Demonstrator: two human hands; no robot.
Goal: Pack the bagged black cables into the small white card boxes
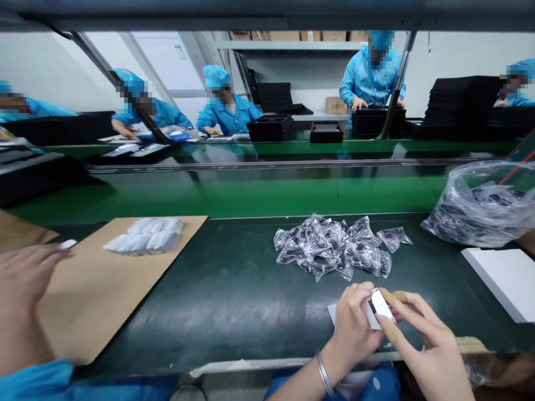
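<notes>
My left hand (353,320), with a silver bangle at the wrist, grips a small white box (382,306) above the front of the dark green work surface. On the box's right side are the fingers of my right hand (418,326), several of them in tan finger covers. Something dark shows in a narrow gap of the box; I cannot make out what it is. A white flat piece (331,313) shows partly behind my left hand. Just beyond my hands lies a pile of small clear bags (330,245) with dark items inside.
A large clear bag (485,206) of dark items and a white box (504,281) stand right. At left, a co-worker's hand (25,289) holds a small white item over brown cardboard (96,289) bearing white packets (146,235). Workers in blue face black boxes beyond the green belt (251,192).
</notes>
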